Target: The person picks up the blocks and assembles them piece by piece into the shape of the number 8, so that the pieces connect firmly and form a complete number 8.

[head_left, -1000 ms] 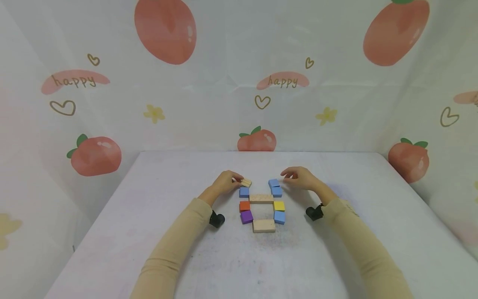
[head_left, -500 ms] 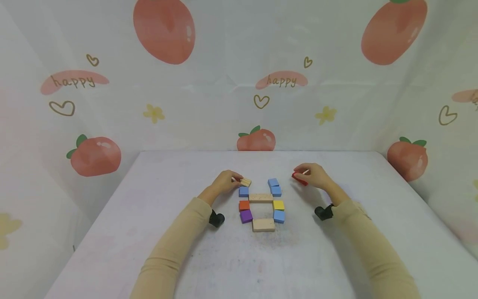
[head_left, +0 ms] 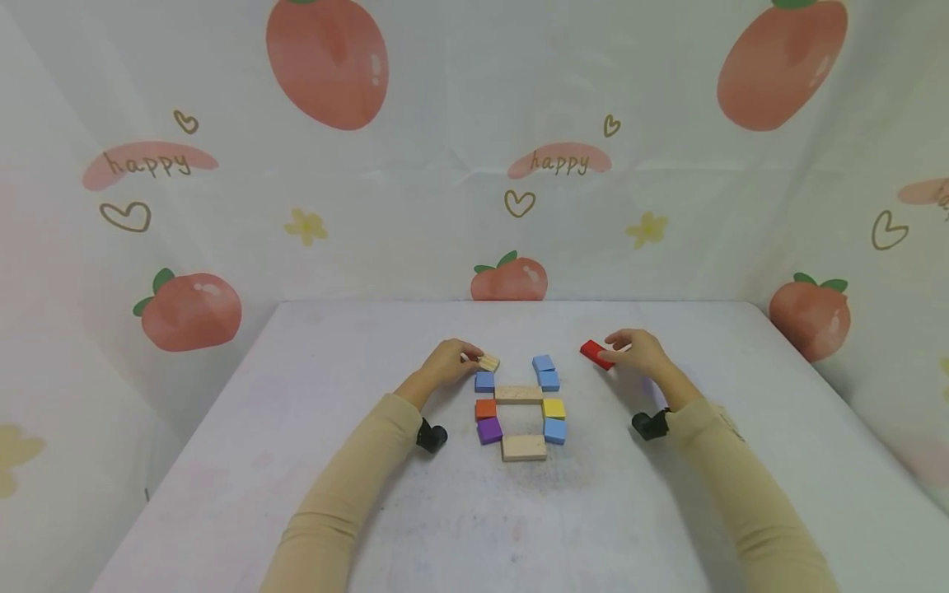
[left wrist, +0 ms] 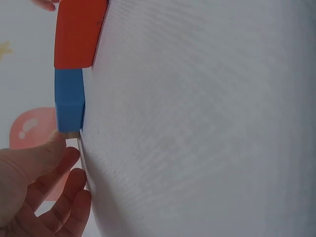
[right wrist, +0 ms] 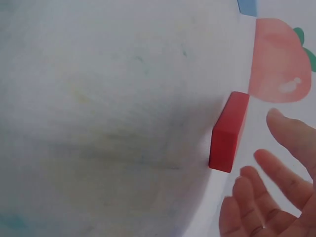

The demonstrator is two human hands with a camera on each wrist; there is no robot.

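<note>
Two hands work a block outline: left hand [head_left: 442, 362] pinches a wooden block [head_left: 488, 361] at its far-left end; right hand [head_left: 638, 352], fingers relaxed, beside a red block [head_left: 596, 354] on the counter [head_left: 371, 346], likely needing a grip next

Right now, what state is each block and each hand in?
Left hand: pinches small natural wood block.
Right hand: fingers relaxed, beside the flat red block, not gripping it.
Flat red block: lying apart from the others.
Coloured and wooden block arrangement: flat on the white table, untouched.
</note>
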